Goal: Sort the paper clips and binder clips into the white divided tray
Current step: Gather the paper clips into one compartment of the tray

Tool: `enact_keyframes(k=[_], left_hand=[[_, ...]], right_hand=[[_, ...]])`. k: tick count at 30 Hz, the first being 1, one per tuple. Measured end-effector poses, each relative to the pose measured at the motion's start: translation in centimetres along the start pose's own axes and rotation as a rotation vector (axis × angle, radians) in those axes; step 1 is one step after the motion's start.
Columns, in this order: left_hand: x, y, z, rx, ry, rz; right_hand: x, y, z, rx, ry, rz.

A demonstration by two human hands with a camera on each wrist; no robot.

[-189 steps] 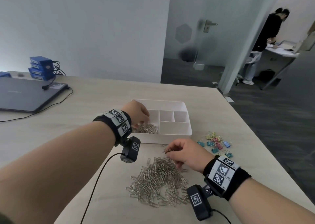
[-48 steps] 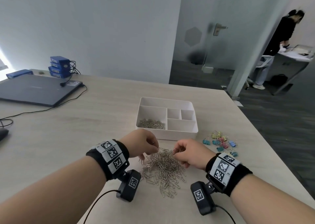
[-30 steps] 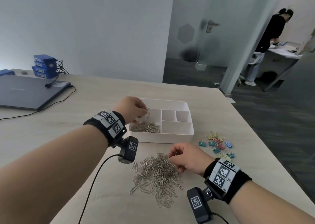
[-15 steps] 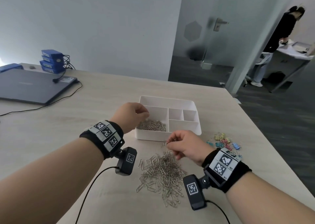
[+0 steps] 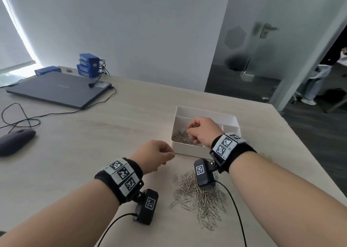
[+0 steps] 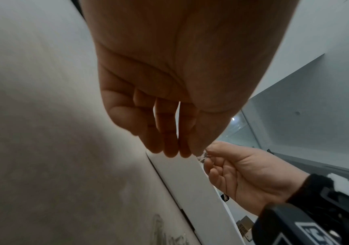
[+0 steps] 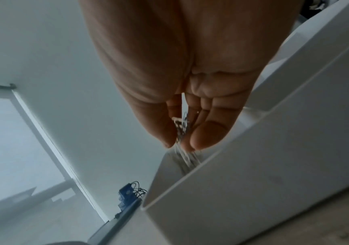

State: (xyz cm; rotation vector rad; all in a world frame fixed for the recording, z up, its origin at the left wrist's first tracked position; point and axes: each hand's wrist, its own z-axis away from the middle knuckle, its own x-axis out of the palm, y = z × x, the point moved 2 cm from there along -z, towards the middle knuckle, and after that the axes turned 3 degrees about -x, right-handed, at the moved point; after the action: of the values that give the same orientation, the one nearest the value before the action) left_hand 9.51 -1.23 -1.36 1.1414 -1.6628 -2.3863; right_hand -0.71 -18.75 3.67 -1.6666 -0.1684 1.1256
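In the centre right of the head view, the right hand (image 5: 203, 132) pinches a few silver metal paper clips (image 7: 181, 128) over the left compartment of the white plastic divided tray (image 5: 189, 151). The left hand (image 5: 155, 156), loosely curled and holding nothing, hovers just left of the tray, above the loose pile of silver paper clips (image 5: 201, 196) at the lower centre.

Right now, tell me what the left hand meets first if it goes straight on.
Probably the near wall of the white divided tray: the left hand points its fingertips at that wall, apart from it. Depth is unclear.
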Motion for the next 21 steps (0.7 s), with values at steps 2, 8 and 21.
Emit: enact_keyframes(k=[2,8,21], left_hand=[[0.2,-0.4,0.2,-0.01,-0.015,-0.029],[0.5,-0.3,1.0,-0.011,-0.099,-0.208],[4.7,2.1,2.8,0.098,-0.199,-0.528]], right_hand=[[0.4,0.4,0.4,0.003,-0.032,0.012],[-2.0,0.9,3.4,-0.061,0.014,-0.032],[-3.1,6.7,11.5,-0.079,-0.313,0.596]])
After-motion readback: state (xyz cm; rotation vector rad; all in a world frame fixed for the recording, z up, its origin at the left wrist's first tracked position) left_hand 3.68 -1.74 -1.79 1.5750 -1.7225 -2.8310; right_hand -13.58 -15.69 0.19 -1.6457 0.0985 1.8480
